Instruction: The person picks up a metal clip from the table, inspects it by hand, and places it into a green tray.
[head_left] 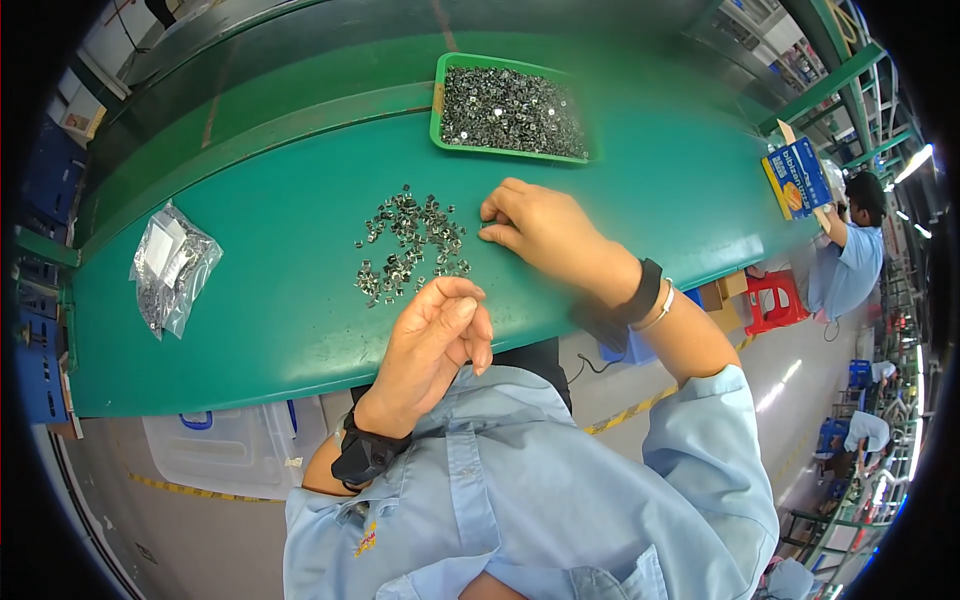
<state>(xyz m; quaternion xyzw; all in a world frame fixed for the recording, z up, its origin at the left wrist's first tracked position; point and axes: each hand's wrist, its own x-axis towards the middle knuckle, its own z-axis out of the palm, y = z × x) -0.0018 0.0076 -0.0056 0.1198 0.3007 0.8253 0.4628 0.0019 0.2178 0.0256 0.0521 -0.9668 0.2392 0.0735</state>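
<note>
A loose pile of small shiny metal parts point(405, 240) lies spread on the green worktable point(290, 340). At the pile's near edge, above the table's front edge, is my left hand point(432, 335). Its fingers are curled, with the thumb against them; whatever may be inside is hidden. Just right of the pile, my right hand point(545, 225) is low over the table with bent fingers and the thumb drawn towards them. Anything between those fingertips is too small to make out. Beyond the hands stands a green tray point(437, 110) full of similar small metal parts point(515, 108).
A clear plastic bag of small parts point(172, 270) with a white slip lies at the left. A blue and yellow box point(797, 180) stands at the table's far right, by a seated co-worker point(850, 255). Below are a red stool point(775, 300) and a clear plastic bin point(225, 450).
</note>
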